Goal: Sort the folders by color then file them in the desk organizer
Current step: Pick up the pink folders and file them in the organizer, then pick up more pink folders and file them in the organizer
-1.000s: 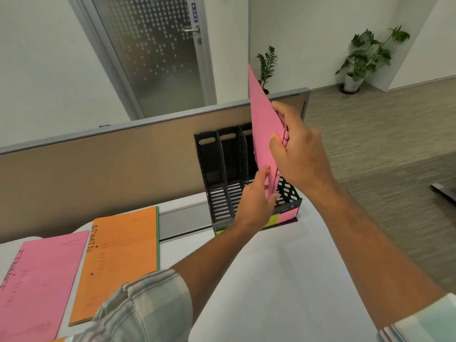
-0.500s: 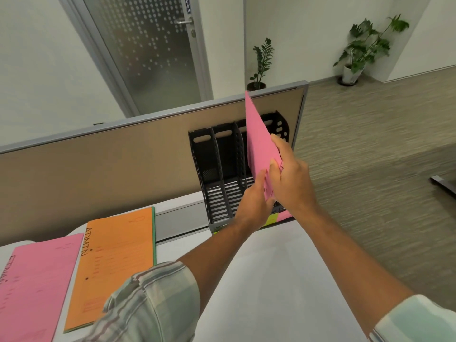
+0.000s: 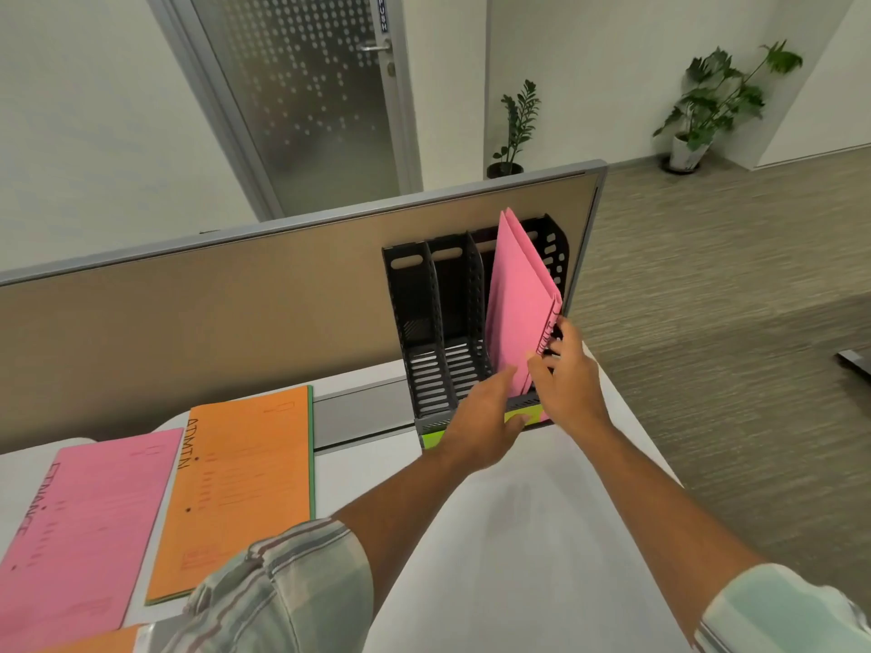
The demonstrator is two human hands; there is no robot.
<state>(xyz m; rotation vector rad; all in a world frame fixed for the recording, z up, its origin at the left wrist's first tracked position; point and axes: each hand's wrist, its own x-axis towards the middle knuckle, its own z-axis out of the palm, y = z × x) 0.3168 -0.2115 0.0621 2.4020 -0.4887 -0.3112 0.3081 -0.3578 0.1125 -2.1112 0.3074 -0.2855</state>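
The pink folders (image 3: 516,299) are stood on edge in the right-end compartment of the desk organizer (image 3: 419,322), long axis near upright, top corner pointed up at the partition (image 3: 235,313). Their front edge is pinched between thumb and curled fingers of the right hand (image 3: 572,384). The lower left face is touched by the straight fingers of the left hand (image 3: 485,417).

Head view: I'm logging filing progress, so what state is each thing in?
Pink paper folders: standing tilted in black plastic desk organizer.
Organizer: two left slots empty.
Right hand: fingers grip the standing folders' edge.
Left hand: fingers straight, at those folders' base.
Orange paper folder: closed, flat on white desk.
Pink paper folder at left: closed, flat.
Frosted glass door: shut.
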